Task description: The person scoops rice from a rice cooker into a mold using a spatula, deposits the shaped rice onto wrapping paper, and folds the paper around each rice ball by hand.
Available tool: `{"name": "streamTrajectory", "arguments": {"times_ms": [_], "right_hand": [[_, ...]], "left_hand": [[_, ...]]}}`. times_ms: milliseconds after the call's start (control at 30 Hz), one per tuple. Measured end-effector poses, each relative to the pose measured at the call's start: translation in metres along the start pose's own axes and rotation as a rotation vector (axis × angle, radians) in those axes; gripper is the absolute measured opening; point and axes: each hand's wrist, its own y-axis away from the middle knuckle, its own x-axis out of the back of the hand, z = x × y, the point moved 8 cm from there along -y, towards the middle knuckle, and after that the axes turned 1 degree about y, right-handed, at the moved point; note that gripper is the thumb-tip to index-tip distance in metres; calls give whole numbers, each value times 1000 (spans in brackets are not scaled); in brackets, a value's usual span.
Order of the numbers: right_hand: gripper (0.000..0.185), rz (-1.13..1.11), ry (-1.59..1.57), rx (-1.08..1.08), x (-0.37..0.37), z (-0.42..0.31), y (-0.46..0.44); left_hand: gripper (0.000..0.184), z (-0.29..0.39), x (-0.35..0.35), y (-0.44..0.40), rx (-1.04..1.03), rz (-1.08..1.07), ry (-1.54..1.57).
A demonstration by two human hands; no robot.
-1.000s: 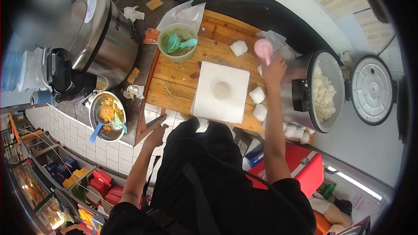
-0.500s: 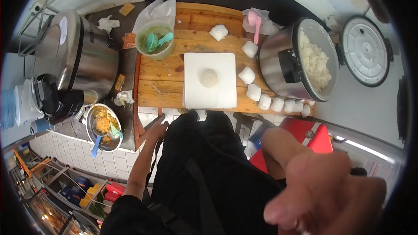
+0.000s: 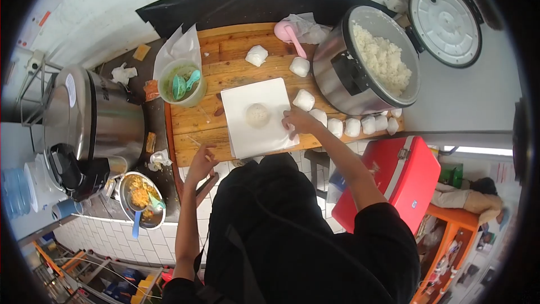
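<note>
A stack of white paper sheets (image 3: 240,126) lies on the wooden table (image 3: 225,70), with a flat round of rice (image 3: 257,115) on top. My right hand (image 3: 299,122) is at the stack's right edge, its fingers closed on the paper's edge. Just off the table's front edge, left of the stack, my left hand (image 3: 203,163) hangs with fingers apart, holding nothing. Several white wrapped bundles (image 3: 335,128) line the table's right side and front edge. A pink scoop (image 3: 289,35) rests at the back, beside clear plastic.
At the right stands an open pot of rice (image 3: 382,59). A tub of green filling (image 3: 181,81) with a teal scoop is back left. Further left are a large steel cooker (image 3: 107,118) and a bowl of orange food (image 3: 140,191). A red cooler (image 3: 413,183) sits lower right.
The pink scoop was let go at the back of the table. My right hand swung up close to the camera, then came down to the paper's right edge. My left hand opened. The view shifted.
</note>
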Motion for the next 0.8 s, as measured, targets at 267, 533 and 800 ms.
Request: {"name": "streamTrajectory", "arguments": {"times_ms": [267, 533, 800], "right_hand": [[15, -109, -258, -164, 7, 21, -2], [30, 189, -233, -171, 46, 1, 12], [19, 423, -632, -287, 33, 33, 22]], "left_hand": [[46, 69, -107, -57, -525, -144, -501], [22, 62, -160, -98, -515, 32, -1147], [21, 37, -84, -87, -614, 385, -959]]}}
